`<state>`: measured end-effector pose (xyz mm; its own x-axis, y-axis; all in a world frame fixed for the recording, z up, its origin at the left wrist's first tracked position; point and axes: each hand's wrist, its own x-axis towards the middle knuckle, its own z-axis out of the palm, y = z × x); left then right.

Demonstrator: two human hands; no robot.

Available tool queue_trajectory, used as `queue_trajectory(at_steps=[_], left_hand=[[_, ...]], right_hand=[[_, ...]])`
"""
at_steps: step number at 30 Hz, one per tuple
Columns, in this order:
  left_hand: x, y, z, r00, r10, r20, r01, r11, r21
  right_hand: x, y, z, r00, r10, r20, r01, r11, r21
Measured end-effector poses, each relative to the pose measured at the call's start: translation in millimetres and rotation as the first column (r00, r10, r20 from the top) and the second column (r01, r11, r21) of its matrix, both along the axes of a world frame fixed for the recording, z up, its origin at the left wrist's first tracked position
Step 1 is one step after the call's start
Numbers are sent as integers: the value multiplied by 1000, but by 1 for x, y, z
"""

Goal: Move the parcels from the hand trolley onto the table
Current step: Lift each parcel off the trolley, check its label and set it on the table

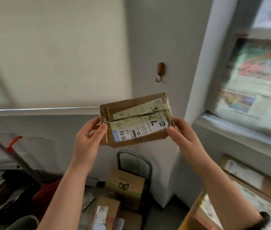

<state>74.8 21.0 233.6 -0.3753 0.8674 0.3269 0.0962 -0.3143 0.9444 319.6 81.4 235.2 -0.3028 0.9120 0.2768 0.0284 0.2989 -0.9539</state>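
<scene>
A small flat cardboard parcel (135,119) with clear tape and a white shipping label is held up in the air at chest height. My left hand (88,136) grips its left end, thumb on the top face. My right hand (183,135) grips its right end. Below, the hand trolley (135,159) with a grey looped handle carries more parcels: a box with a cat face print (126,186) and a box with a white label (105,211). At the lower right, the table (189,216) shows a yellowish edge with labelled parcels (244,173) lying on it.
A white wall with a wooden hook (161,71) is straight ahead. A window ledge (241,130) with newspaper-covered glass is at the right. Red-handled tools (3,145) and dark clutter fill the lower left floor.
</scene>
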Motion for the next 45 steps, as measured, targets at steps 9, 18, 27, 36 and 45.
queue_trajectory(at_steps=[9, 18, 27, 36, 45], left_hand=[[281, 42, -56, 892, -452, 8, 435, 853, -289], [473, 6, -123, 651, -733, -197, 473, 596, -649], [462, -27, -185, 529, -772, -354, 180, 509, -842], [465, -25, -213, 419, -715, -559, 35, 628, -777], [466, -24, -230, 440, -678, -589, -7, 653, -757]], right_hand=[[289, -63, -28, 805, -555, 210, 592, 729, -343], [474, -176, -100, 729, -469, 499, 679, 401, -615], [465, -198, -187, 865, -260, 429, 495, 302, -815], [437, -188, -241, 806, -398, 439, 566, 299, -768], [427, -193, -253, 754, -416, 508, 649, 346, -678]])
